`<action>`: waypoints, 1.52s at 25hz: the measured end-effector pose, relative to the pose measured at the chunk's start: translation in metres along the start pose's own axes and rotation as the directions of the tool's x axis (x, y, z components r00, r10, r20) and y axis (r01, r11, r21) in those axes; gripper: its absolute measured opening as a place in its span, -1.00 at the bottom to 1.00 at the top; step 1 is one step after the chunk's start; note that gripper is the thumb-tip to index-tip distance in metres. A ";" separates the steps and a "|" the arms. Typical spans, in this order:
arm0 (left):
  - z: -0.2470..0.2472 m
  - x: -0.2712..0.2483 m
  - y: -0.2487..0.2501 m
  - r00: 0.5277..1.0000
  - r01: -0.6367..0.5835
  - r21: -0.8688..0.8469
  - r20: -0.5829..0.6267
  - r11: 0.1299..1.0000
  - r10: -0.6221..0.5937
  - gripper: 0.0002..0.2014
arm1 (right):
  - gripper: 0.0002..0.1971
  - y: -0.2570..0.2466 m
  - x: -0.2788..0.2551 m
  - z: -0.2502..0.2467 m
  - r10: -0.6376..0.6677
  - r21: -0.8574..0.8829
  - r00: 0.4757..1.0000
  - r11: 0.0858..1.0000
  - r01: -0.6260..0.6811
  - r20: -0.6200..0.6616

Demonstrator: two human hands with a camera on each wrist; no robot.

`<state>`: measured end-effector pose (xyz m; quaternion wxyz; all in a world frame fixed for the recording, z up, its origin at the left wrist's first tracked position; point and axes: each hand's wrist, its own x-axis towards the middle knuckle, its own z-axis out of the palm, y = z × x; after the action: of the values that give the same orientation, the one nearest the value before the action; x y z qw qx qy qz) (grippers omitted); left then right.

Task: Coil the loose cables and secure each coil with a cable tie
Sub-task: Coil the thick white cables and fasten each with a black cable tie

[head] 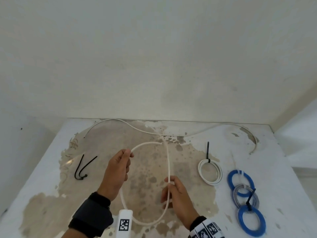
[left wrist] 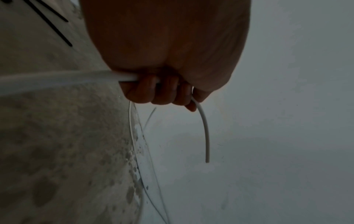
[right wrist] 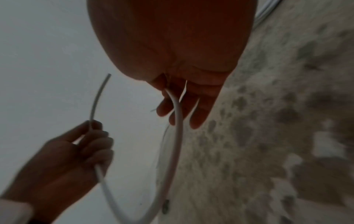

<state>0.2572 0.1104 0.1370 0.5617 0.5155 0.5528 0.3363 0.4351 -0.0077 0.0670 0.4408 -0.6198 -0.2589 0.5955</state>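
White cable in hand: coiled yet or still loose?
Loose: the white cable forms one open loop between left hand and right hand, untied.

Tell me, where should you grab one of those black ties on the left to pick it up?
Grab a black tie by its long straight strip, coming straight down from above with finger and thumb across it. Both ties lie flat on the table, side by side with their near ends curled together, so the far ends, which spread apart, are probably easiest to pinch one at a time.

Table (head: pixel 51 200) top was white, paint worn off to beige patches mid-surface. It sat against a plain off-white wall (head: pixel 154 57). Light was soft and even. Wrist views ran dim.
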 end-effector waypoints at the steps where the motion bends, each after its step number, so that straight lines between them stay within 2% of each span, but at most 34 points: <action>1: -0.005 -0.001 -0.002 1.000 -0.002 0.033 0.023 0.999 0.001 -0.70 | -0.78 0.010 0.003 0.004 0.075 -0.074 0.997 0.995 -0.073 0.022; 3: -0.021 -0.004 -0.005 0.998 -0.003 0.065 0.064 0.998 -0.001 -0.70 | -0.80 0.025 0.009 0.015 0.209 -0.237 0.977 0.952 -0.195 0.036; 5: -0.036 -0.006 -0.006 0.997 -0.013 0.097 0.081 0.995 0.005 -0.69 | -0.82 0.031 0.014 0.022 0.315 -0.432 0.949 0.861 -0.269 0.035; 6: -0.043 -0.007 -0.006 0.996 -0.025 0.122 0.092 0.992 0.013 -0.69 | -0.79 0.033 0.015 0.023 0.361 -0.565 0.931 0.780 -0.268 0.058; 8: -0.062 -0.010 -0.007 0.991 -0.067 0.174 0.126 0.983 0.045 -0.70 | -0.68 0.025 0.018 0.031 0.391 -0.810 0.916 0.564 -0.163 0.088; 9: -0.069 -0.010 -0.008 0.986 -0.092 0.199 0.153 0.976 0.062 -0.71 | -0.64 0.017 0.018 0.033 0.316 -0.865 0.947 0.491 -0.106 0.063; 10: -0.077 -0.009 -0.009 0.981 -0.117 0.220 0.180 0.968 0.077 -0.72 | -0.66 0.006 0.018 0.038 0.149 -0.866 0.989 0.495 -0.069 0.006; 11: -0.083 -0.007 -0.009 0.974 -0.138 0.241 0.210 0.961 0.088 -0.72 | -0.73 -0.010 0.016 0.045 -0.086 -0.821 0.994 0.570 -0.010 -0.071; 12: -0.090 -0.005 -0.011 0.967 -0.152 0.260 0.239 0.954 0.089 -0.72 | -0.81 -0.027 0.012 0.053 -0.322 -0.769 0.934 0.632 0.092 -0.153; 13: -0.095 -0.002 -0.011 0.960 -0.161 0.284 0.268 0.945 0.083 -0.72 | -0.84 -0.045 0.008 0.062 -0.491 -0.748 0.853 0.630 0.208 -0.176; 14: -0.098 -0.001 -0.011 0.951 -0.175 0.308 0.299 0.935 0.080 -0.72 | -0.83 -0.064 0.002 0.071 -0.586 -0.760 0.802 0.572 0.309 -0.115; 15: -0.100 0.000 -0.009 0.938 -0.195 0.317 0.336 0.928 0.082 -0.73 | -0.80 -0.077 -0.003 0.081 -0.618 -0.778 0.786 0.502 0.377 -0.018; 17: -0.101 0.002 -0.003 0.905 -0.250 0.309 0.412 0.918 0.107 -0.72 | -0.81 -0.090 -0.006 0.100 -0.553 -0.867 0.810 0.290 0.405 0.193; 18: -0.102 0.004 0.001 0.892 -0.280 0.306 0.434 0.910 0.128 -0.72 | -0.81 -0.092 -0.006 0.107 -0.514 -0.898 0.818 0.184 0.399 0.258; 19: -0.104 0.005 0.005 0.886 -0.303 0.302 0.438 0.904 0.151 -0.72 | -0.80 -0.092 -0.005 0.110 -0.510 -0.899 0.813 0.155 0.410 0.283; 20: -0.106 0.006 0.009 0.888 -0.316 0.291 0.427 0.903 0.173 -0.72 | -0.80 -0.095 -0.002 0.110 -0.540 -0.882 0.798 0.197 0.429 0.267; 21: -0.109 0.007 0.010 0.897 -0.306 0.270 0.402 0.913 0.182 -0.72 | -0.81 -0.101 0.000 0.107 -0.579 -0.839 0.789 0.310 0.447 0.206; 22: -0.113 0.006 0.008 0.911 -0.283 0.233 0.370 0.930 0.184 -0.72 | -0.81 -0.107 0.001 0.103 -0.597 -0.760 0.795 0.466 0.453 0.108; 24: -0.122 0.003 0.003 0.926 -0.239 0.119 0.327 0.964 0.189 -0.72 | -0.81 -0.119 0.002 0.101 -0.519 -0.486 0.851 0.766 0.421 -0.082; 25: -0.124 0.001 0.002 0.932 -0.212 0.054 0.312 0.976 0.185 -0.71 | -0.81 -0.122 0.002 0.103 -0.454 -0.342 0.884 0.853 0.393 -0.115; 26: -0.123 -0.002 -0.001 0.939 -0.183 -0.006 0.295 0.983 0.176 -0.70 | -0.82 -0.123 0.003 0.108 -0.399 -0.247 0.910 0.898 0.363 -0.114; 29: -0.112 -0.006 -0.003 0.958 -0.117 -0.125 0.248 0.985 0.145 -0.69 | -0.87 -0.123 0.006 0.130 -0.296 -0.120 0.952 0.951 0.286 -0.080; 32: -0.103 -0.007 0.000 0.961 -0.022 -0.272 0.259 0.962 0.095 -0.68 | -0.87 -0.115 0.010 0.145 -0.201 0.053 0.976 0.977 0.205 -0.085; 34: -0.100 -0.008 0.000 0.964 -0.012 -0.336 0.246 0.942 0.100 -0.69 | -0.87 -0.106 0.010 0.154 -0.120 0.147 0.991 0.981 0.129 -0.065; 38: -0.100 -0.011 -0.003 0.971 -0.054 -0.426 0.188 0.903 0.147 -0.66 | -0.77 -0.087 0.002 0.164 -0.031 0.051 0.998 0.998 0.028 0.053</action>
<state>0.1578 0.1202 0.1517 0.6975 0.4447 0.3760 0.4176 0.2949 0.0750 0.1564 0.4577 -0.5882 -0.2648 0.6118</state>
